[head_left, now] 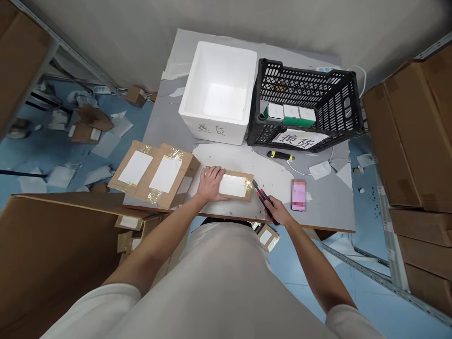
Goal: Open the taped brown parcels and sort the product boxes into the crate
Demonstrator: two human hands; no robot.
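Observation:
A small taped cardboard box (235, 185) with a white label lies on the worktable. My left hand (211, 183) grips its left end, the fingers over the top edge and the thumb along the near side. In my right hand (280, 210) is a black and red box cutter (262, 194), its tip at the taped right end of the box. Two larger cardboard boxes with white labels, a left one (135, 165) and a right one (168, 175), stand side by side to the left of my left hand.
Behind are a white foam box (218, 123) and a black plastic crate (263, 134) holding small green and white boxes (291, 113). A black and yellow tool (280, 155) and a pixelated pink phone-like object (299, 194) lie on the table (332, 207). Shelved cartons (397, 141) flank the right.

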